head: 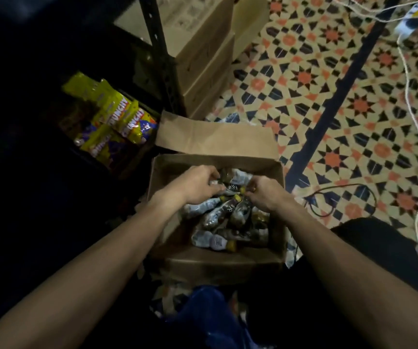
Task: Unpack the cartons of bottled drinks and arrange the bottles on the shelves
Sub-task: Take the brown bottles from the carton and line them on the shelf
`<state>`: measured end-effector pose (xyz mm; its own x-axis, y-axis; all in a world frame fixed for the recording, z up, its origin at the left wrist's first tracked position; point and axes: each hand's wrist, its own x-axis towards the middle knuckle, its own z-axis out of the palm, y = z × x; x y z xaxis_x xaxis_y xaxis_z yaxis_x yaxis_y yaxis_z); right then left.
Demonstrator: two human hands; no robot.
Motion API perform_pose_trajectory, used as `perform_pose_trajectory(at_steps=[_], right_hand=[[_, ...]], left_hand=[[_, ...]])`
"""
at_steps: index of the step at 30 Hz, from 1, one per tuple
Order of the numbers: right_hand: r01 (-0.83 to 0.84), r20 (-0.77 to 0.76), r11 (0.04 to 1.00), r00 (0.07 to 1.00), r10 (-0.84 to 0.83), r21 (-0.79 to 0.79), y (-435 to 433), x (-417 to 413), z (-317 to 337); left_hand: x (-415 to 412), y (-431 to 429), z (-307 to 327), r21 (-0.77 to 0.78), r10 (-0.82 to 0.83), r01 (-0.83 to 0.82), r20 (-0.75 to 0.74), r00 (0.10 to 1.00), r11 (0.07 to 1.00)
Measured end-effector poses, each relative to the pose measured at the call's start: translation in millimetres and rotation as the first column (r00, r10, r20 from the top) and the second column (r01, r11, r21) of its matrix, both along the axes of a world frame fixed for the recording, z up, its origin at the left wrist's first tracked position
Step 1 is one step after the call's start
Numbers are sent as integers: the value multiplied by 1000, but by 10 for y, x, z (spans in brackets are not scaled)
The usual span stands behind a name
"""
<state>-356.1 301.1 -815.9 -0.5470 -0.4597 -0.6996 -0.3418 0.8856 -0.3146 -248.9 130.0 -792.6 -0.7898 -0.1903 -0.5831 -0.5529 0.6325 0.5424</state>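
Here, left hand (pixel 199 186) and right hand (pixel 265 195) side by side in the carton (pixel 218 263), each clamped on bottles (pixel 228 212).

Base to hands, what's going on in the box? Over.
Left hand and right hand down in carton, fingers curled on bottles. Bottles lie jumbled, yellow caps. Flap folded back, nothing covering them.

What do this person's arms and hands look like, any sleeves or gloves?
Both forearms are bare, with no sleeves in view. The left hand and right hand wear no gloves, and no watch or band shows at either wrist.
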Motion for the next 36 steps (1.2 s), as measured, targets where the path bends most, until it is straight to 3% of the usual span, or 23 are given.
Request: perform_pose_trajectory(at_steps=[3,6,8,13,20,26,29,36], right_hand=[[33,42,992,998,-38,119,34,-24,-501],[179,18,963,982,-186,200,48,-6,-919],[250,-50,945,968,-245,209,35,33,-1097],[241,-277,955,942,-187,174,50,151,-1360],[331,2,897,938,-347,292,-8,115,-1376],[390,133,916,907,-400,96,-72,156,-1296],[307,135,949,940,-313,67,-77,110,-1237],[259,135,960,961,-243,-109,-28,78,-1052]], left_hand=[[-111,64,-395,-3,-87,88,50,995,996],[-169,118,-698,-14,-156,158,114,981,987],[-162,162,-825,-17,-170,174,134,976,985],[25,209,-1089,3,-195,199,218,956,980],[255,420,-1250,-5,-297,310,273,915,951],[428,872,-1413,146,-492,470,255,832,871],[459,946,-1501,103,-574,566,208,792,818],[436,753,-1386,142,-520,501,173,837,854]])
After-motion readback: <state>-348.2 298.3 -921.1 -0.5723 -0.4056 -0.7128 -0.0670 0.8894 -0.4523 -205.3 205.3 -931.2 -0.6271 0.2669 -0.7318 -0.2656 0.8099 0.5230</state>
